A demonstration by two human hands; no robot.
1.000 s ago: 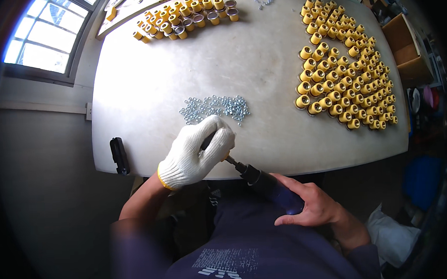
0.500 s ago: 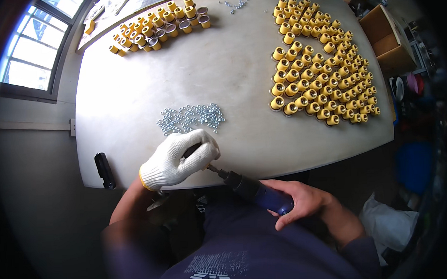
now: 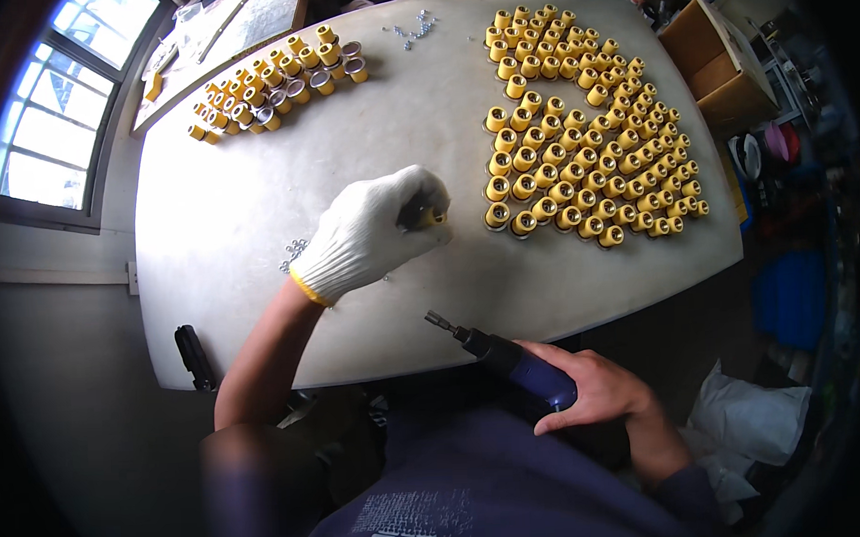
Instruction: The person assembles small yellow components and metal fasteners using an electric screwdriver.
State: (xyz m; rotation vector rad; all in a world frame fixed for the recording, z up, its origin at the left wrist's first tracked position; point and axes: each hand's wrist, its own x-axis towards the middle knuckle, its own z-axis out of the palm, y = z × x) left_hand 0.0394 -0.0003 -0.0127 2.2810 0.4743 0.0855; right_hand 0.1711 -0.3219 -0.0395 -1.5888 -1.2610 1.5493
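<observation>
My left hand (image 3: 376, 218), in a white knit glove, is raised over the middle of the table with its fingers curled round a yellow cylindrical part (image 3: 434, 216). Most of that part is hidden by the glove. My right hand (image 3: 600, 388) is bare and grips a dark blue power screwdriver (image 3: 523, 367) near the front table edge; its socket tip points up and left, apart from the yellow part. Small silver nuts (image 3: 295, 254) show beside the glove's cuff, the rest of their pile covered by my left hand and wrist.
Many yellow cylinders (image 3: 578, 173) stand in rows on the right of the pale table (image 3: 219, 200). Another group (image 3: 272, 85) is at the far left. Loose small metal pieces (image 3: 415, 30) lie at the back, a black tool (image 3: 194, 357) at the left edge. A cardboard box (image 3: 716, 64) stands beyond.
My left hand has moved up and right with the yellow part, away from the screwdriver's tip. My right hand still holds the screwdriver low. The view has shifted slightly.
</observation>
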